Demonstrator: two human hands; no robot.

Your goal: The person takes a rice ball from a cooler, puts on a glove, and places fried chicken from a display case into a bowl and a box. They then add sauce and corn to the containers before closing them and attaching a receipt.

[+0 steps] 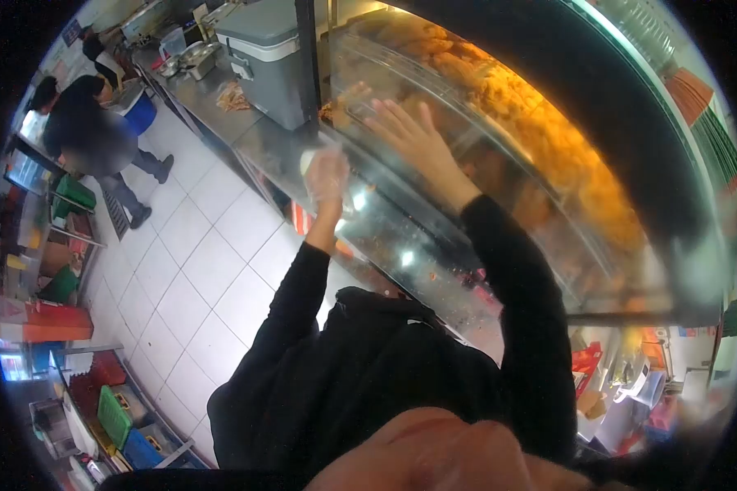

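Grasping, head view: one left hand, fingers curled around a pale item, blurred, its kind impossible to tell; position, above the metal counter's edge, near the display case. One right hand, released, holding nothing, palm flattened, fingers spread, at the case's clear panel; whether skin meets panel, cannot tell. Two black sleeves, both arms extended forward. Behind the panel: golden food, heaped, under warm light. On the counter, beyond the left hand: one grey cooler, lid down, white rim. Across the white tiled floor: one co-worker, dark clothing, bent by a blue tub. Lower left: one green crate, on shelving.
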